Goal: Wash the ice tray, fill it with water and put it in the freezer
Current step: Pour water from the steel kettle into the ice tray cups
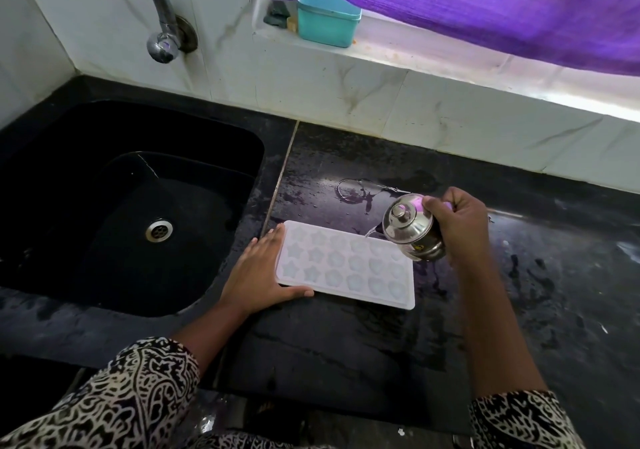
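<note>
The tray (pixel 346 268) is lying flat on the wet black tabletop (pixel 346 362), just right of the sink (pixel 131 206), probably so its cells are filling level. The left hand (pixel 263 268) is bracing it. Its grip is open, with straight fingers pressing the left edge and the thumb lying along the near edge, likely to stop the light tray sliding. The right hand (pixel 457 227) is curling its grip round a small steel pot (pixel 412 230), tipping it so a thin stream (pixel 370 233) is falling into the far right corner. The tray is looking pale, matte and plastic, with moulded star and rounded cells. The pot is shining, round-bodied and knob-lidded.
</note>
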Demonstrator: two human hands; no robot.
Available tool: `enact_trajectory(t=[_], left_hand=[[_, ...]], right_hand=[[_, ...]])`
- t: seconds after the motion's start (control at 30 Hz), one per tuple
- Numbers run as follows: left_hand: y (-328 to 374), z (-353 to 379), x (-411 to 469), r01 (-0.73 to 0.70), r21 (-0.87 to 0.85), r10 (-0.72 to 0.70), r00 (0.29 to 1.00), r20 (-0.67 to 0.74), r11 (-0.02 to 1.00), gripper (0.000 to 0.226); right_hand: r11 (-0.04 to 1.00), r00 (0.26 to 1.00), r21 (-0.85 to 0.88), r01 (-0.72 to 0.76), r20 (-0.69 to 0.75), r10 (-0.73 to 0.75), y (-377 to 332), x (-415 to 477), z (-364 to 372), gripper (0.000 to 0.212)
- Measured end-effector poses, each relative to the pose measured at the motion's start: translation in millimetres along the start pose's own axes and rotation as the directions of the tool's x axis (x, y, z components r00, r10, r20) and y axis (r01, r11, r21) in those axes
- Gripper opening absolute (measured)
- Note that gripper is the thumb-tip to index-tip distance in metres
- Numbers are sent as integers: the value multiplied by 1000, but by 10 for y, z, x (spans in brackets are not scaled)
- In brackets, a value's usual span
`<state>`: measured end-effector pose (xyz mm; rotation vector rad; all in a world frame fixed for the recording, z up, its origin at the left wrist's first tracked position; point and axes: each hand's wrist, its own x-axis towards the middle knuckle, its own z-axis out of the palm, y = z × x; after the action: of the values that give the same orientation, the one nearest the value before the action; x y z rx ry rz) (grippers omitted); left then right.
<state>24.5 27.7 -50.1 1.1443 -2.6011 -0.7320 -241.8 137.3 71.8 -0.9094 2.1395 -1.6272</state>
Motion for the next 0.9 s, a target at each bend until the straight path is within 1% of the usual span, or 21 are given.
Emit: enact_trajectory(t=[0.33,0.57,0.9], left_hand=[[-2,8,9,-6,7,6,1000,-9,1000,139],[9,0,4,1,16,-1,1000,-2,1000,140],[23,-8,0,8,30,-8,1000,5,1000,143]], right_hand=[[999,999,-17,52,-1,-52,-18,33,-46,38],[998,998,4,70,-8,-70,-43,62,-58,39],[997,997,-8,77,-7,-77,-47,77,-56,39]])
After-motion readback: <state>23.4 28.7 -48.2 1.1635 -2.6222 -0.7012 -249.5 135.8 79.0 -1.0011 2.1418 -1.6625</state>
